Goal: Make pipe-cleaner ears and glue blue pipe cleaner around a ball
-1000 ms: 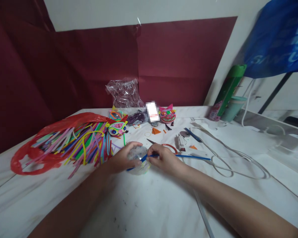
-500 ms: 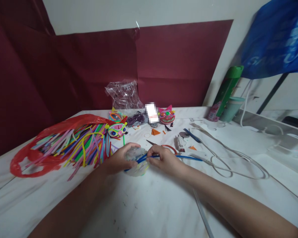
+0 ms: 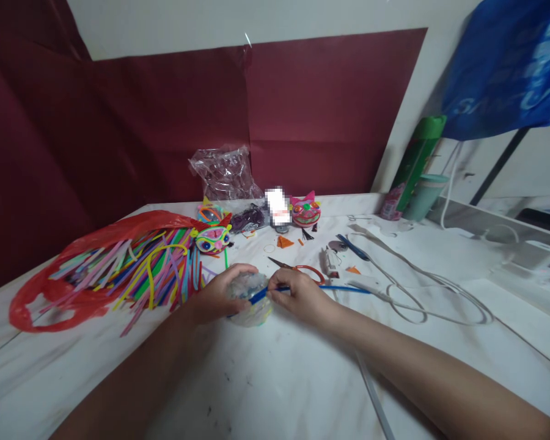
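My left hand [image 3: 220, 293] curls round a rounded, see-through plastic piece [image 3: 256, 316] just above the table, its thumb near a blue strip on top. Between the thumb and fingers of my right hand [image 3: 296, 292] is a blue pipe cleaner [image 3: 348, 288]. It lies across the front of the plastic piece, and its loose end sticks out to the right. Just behind my right hand lie orange-handled scissors [image 3: 310, 269]. The far side of the plastic piece is partly hidden by my fingers.
A red plastic bag [image 3: 96, 226] with many coloured pipe cleaners [image 3: 156, 269] spreads at the left. Colourful animal-face crafts [image 3: 213, 238] stand behind. A white glue gun [image 3: 331, 263] and looped cable [image 3: 412, 287] lie at right, near a green can [image 3: 415, 165] and cup [image 3: 425, 197].
The blue strips over the plastic piece now lie closer together, as one band. Both hands keep nearly the same place and grip. The view has shifted slightly.
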The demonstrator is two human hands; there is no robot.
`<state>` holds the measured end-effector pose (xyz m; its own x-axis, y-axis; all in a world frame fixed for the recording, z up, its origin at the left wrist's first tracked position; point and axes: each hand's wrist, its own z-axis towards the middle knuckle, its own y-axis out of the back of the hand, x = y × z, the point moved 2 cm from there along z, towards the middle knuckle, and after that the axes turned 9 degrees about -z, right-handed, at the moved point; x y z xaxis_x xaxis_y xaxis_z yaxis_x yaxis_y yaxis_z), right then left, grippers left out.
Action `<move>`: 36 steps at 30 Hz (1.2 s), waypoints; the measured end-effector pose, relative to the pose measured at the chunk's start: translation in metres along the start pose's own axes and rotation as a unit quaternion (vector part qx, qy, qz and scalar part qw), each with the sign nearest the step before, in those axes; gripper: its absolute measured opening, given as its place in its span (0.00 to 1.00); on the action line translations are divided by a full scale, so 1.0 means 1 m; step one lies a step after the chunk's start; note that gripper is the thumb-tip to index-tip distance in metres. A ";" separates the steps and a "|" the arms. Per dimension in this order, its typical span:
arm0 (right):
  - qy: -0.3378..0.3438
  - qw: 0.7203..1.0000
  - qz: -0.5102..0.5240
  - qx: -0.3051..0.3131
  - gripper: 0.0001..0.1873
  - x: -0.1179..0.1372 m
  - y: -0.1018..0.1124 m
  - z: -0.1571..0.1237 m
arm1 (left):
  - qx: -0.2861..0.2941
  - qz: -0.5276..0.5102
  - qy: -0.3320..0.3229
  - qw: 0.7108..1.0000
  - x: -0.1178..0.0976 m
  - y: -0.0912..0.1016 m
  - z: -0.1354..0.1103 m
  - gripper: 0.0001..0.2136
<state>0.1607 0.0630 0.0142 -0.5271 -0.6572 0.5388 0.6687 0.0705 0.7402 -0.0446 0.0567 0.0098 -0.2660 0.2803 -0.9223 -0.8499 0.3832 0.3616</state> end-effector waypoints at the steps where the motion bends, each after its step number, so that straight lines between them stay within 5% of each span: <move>1: -0.001 1.000 -0.001 0.001 0.05 0.000 0.000 0.000 | -0.001 0.005 -0.004 1.000 0.000 0.000 0.000 0.32; 13: -0.011 1.000 0.024 0.005 0.04 -0.004 0.001 0.001 | 0.016 -0.011 0.021 1.000 -0.006 0.000 -0.001 0.36; 17: -0.009 0.999 0.033 0.012 0.03 -0.007 -0.001 0.001 | 0.035 -0.028 0.028 0.999 -0.010 0.000 -0.004 0.30; 31: 0.005 1.000 0.007 0.003 0.03 -0.001 0.000 -0.001 | 0.006 0.065 -0.045 0.997 -0.005 0.001 0.000 0.31; 36: 0.014 1.000 -0.016 -0.001 0.03 0.005 -0.001 -0.005 | 0.015 0.033 0.005 0.999 -0.012 0.000 -0.003 0.32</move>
<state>0.1598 0.0561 0.0148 -0.5334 -0.6793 0.5040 0.6528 0.0482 0.7560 -0.0425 0.0510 0.0200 -0.3255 0.2972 -0.8976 -0.8161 0.3912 0.4254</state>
